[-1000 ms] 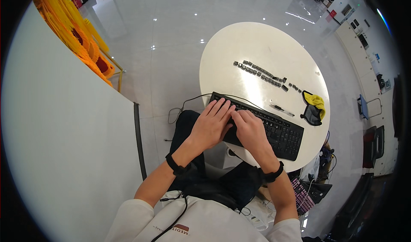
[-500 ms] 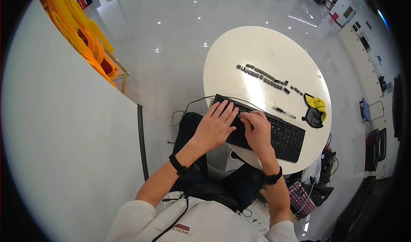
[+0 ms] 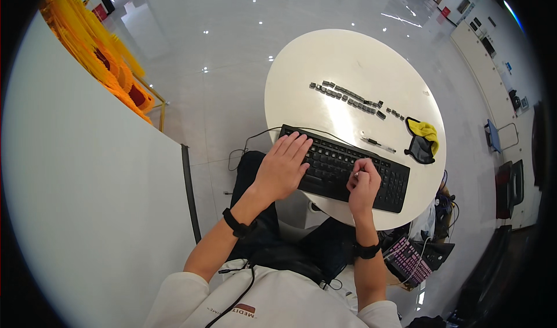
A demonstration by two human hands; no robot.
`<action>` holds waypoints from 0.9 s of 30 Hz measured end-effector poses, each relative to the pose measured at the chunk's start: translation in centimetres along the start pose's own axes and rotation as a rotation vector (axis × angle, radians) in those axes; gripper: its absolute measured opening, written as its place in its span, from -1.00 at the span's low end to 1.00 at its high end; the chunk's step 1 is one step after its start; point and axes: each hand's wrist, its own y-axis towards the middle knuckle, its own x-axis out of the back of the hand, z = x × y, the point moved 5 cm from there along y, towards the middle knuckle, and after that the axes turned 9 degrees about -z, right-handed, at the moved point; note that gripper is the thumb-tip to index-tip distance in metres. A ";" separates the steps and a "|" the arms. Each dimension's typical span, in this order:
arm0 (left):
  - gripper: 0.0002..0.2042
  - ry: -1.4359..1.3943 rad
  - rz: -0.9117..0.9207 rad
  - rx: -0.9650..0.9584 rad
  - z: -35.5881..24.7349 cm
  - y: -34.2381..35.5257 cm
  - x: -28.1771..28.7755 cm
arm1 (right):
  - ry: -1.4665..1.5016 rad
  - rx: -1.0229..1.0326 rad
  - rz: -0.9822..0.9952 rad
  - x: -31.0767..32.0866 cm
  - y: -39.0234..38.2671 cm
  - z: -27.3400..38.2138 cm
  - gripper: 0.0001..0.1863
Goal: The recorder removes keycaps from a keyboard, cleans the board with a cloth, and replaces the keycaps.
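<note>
1. We note the change first: a second ago both hands lay side by side on the left half of the black keyboard (image 3: 343,168); the right hand (image 3: 364,183) has since shifted toward the keyboard's right-centre and curled up, while the left hand (image 3: 282,166) has stayed on the left end
2. We read this as the work moving along the key field, with the left hand steadying the board; this is a judgement, not an observation
3. Grip state, left: flat, fingers spread and extended over the keys, gripping nothing
4. Grip state, right: fingers pinched together over the keys; a small pale glint shows at the fingertips, but we cannot tell what, if anything, is pinched
5. Location: the keyboard lies at the near edge of the round white table (image 3: 325,55), slanted, its cable (image 3: 258,135) looping off the left rim
6. Materials: the table top is smooth and glossy, with a bright glare patch; the keyboard is matt black plastic, long and rectangular
7. Further back, a row of loose dark keycaps (image 3: 348,96) lies in a slanted line; a thin pen-like tool (image 3: 377,145) rests just behind the keyboard; a soft crumpled yellow-and-black cloth (image 3: 422,139) sits to the right
</note>
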 end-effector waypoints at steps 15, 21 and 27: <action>-0.75 -0.452 -0.142 0.164 3.6 0.4 0.7 | -0.619 0.632 0.144 -3.1 -3.2 2.9 -0.48; -0.86 -0.389 -0.192 0.055 3.2 1.4 1.1 | -0.589 0.650 0.144 -3.5 -3.4 2.6 -0.49; -0.87 -0.251 -0.165 -0.126 1.8 2.0 1.0 | -0.583 0.693 0.142 -3.5 -3.5 2.5 -0.49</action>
